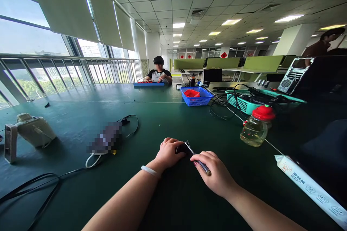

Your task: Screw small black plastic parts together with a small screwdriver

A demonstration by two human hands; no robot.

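Daylight from tall windows fell across an open-plan office and a broad, matte dark-green tabletop (81, 115). Across it a person (158, 74) sat over a blue tray. A blue mesh basket (196, 99), a teal basket (244, 104) of black cables and a clear, rounded bottle (256, 128) with a red cap stood well beyond the hands.

Near the front edge, the left hand (169, 153), wearing a pale bangle (150, 170), had its grip curled shut over a small dark object (181, 148) resting on the tabletop. Just beside it, the right hand (214, 175) pinched a slender tool (197, 158) in a closed grip. It was thin, dark and glossy like a pen, lying slantwise, with its far tip at the small dark object.
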